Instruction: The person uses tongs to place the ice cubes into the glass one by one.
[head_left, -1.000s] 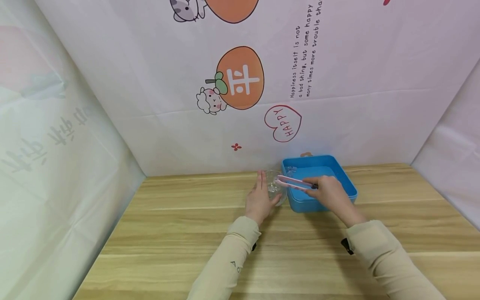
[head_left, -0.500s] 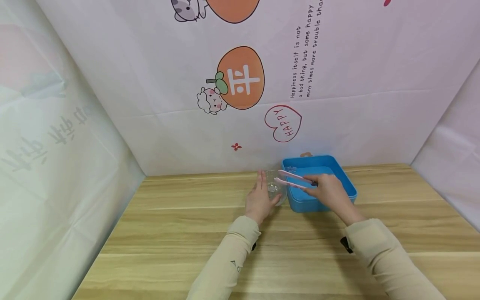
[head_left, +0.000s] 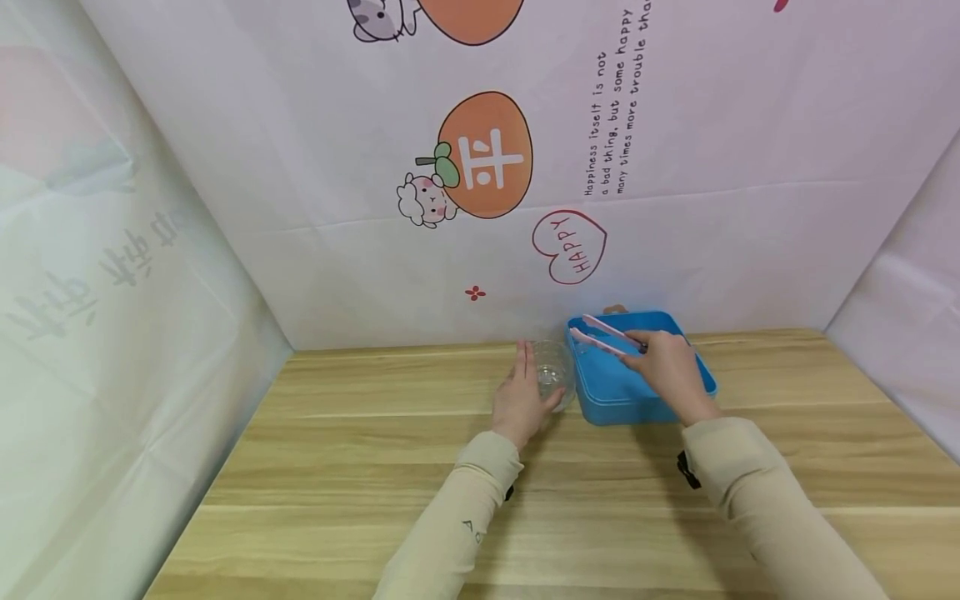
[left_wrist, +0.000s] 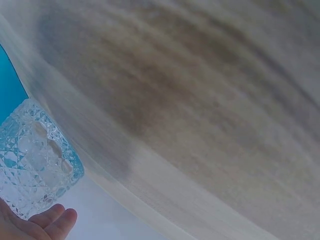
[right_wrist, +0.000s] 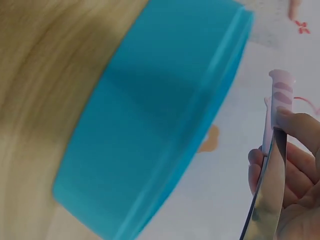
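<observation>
Clock directions per head view, 12 = away from the person. Left hand (head_left: 522,402) is holding the clear glass (head_left: 557,367) – fingers along its 10 o'clock side, thumb round near 6. Glass sits upright on the wood-grain counter (head_left: 337,467), at 9 o'clock from the blue box (head_left: 630,411), just beside it; can't tell if they touch. Left wrist view shows a cut diamond pattern on the glass, fingertips close by its wall. Contents of the glass unclear

Right hand (head_left: 671,375) is gripping the pink tongs (head_left: 609,329) over the box, thumb on one arm, fingers on the other. Tong tips are spread apart, pointing to 10 o'clock, above the box's 10 o'clock corner. Right wrist view shows the bare metal of the tongs running past the palm. Small clear pieces (head_left: 583,348) in that same corner of the box, below the tips – too faint to identify. Box has an open top

Both arms come in from the near edge in cream sleeves (head_left: 757,483). White printed sheet (head_left: 337,125) at 12, beyond the counter: red HAPPY heart (head_left: 570,247) at 11 o'clock from the box, small red flower (head_left: 475,293) at 8 from the heart, English lettering (head_left: 617,108) at 1 from it
</observation>
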